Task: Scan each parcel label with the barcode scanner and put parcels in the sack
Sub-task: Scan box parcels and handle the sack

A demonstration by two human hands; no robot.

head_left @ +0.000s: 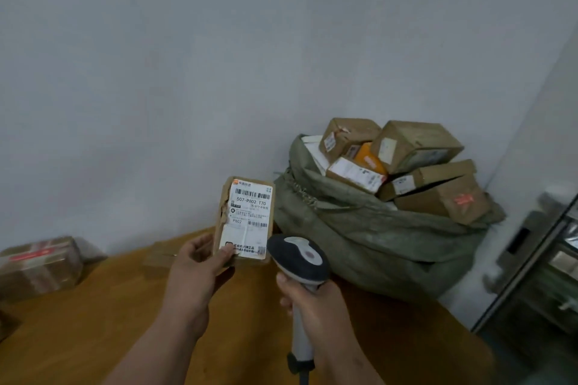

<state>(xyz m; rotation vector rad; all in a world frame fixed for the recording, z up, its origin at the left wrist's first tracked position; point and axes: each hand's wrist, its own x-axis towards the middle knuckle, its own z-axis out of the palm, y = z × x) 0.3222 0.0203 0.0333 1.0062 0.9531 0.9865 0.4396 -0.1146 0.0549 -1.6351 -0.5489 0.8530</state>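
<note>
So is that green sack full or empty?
Full: the green sack bulges, and cardboard parcels pile above its open mouth.

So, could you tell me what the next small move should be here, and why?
Probably tip the barcode scanner up so its head faces the label. The left hand holds the parcel upright with the barcode facing the camera, while the right hand grips the scanner lower and to the right. The sack can wait until it is scanned.
</note>
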